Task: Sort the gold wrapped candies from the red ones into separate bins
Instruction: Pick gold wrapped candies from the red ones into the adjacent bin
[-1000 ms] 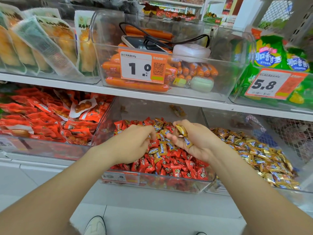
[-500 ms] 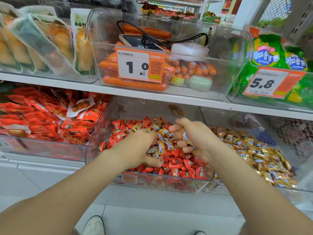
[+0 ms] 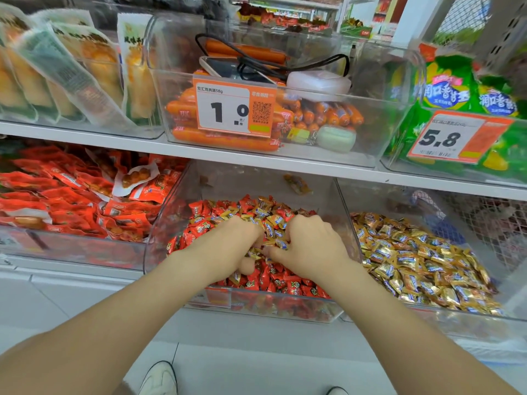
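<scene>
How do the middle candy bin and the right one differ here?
The middle bin holds red candies with gold candies mixed in; the right bin holds gold only. The left hand and right hand dig in the middle bin, none in the right bin. Both are clear plastic.

Six clear bins (image 3: 161, 246) stand on two shelves (image 3: 85, 133), three to each shelf. Two orange price tags (image 3: 233, 108) show, one reading 1.0, the other 5.8. Two hands, a left hand (image 3: 228, 246) and a right hand (image 3: 312, 248), reach into one bin. The red candies (image 3: 273, 279) and gold candies (image 3: 413, 258) are beyond counting.
</scene>
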`<control>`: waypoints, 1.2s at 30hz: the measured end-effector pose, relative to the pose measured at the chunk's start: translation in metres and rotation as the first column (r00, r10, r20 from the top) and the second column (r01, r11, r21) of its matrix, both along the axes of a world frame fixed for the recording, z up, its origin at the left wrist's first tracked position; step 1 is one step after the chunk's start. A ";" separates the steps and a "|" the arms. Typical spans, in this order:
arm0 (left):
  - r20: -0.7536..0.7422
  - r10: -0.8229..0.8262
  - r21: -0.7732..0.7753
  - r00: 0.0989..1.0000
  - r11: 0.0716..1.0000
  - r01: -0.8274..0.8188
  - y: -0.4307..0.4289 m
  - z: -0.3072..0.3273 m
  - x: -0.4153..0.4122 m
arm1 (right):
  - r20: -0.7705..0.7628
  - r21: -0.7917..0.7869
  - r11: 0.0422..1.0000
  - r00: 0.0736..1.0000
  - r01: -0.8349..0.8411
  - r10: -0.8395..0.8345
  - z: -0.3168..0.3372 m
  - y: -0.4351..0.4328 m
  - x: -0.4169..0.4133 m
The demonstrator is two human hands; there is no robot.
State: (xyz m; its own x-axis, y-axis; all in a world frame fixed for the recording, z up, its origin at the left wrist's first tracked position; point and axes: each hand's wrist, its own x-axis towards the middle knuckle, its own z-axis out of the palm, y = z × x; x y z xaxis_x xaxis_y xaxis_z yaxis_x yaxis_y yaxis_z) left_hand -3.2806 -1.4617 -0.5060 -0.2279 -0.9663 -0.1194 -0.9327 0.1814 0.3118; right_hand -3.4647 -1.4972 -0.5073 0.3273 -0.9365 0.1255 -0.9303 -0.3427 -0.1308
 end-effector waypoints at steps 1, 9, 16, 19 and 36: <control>-0.055 0.013 0.006 0.998 1.000 -0.013 0.001 0.001 0.004 | -0.008 -0.007 1.000 1.000 -0.018 0.018 0.001 0.000 0.000; -0.772 0.487 0.475 0.408 0.869 -0.139 0.004 0.027 0.031 | 0.109 -0.027 0.996 0.990 -0.087 0.090 0.007 -0.005 -0.003; -0.671 0.737 0.728 -0.084 0.676 0.115 0.001 0.039 0.030 | 0.494 0.160 0.987 0.863 0.033 -0.109 0.026 -0.012 -0.008; -0.611 0.768 0.759 -0.193 0.637 0.133 -0.001 0.037 0.026 | 0.564 0.233 0.969 0.801 0.078 -0.200 0.028 -0.014 -0.009; -0.746 0.609 0.530 0.268 0.788 -0.314 -0.005 0.036 0.022 | 0.438 0.095 0.995 0.899 -0.021 -0.023 0.022 -0.021 0.001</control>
State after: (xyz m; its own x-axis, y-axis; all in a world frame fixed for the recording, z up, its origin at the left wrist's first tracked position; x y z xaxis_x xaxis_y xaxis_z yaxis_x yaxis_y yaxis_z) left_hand -3.2584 -1.4668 -0.4704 0.1339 -0.9110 -0.3902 -0.0233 -0.3965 0.9177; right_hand -3.4641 -1.5182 -0.4857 0.2590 -0.9513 0.1669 -0.7717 -0.3077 -0.5566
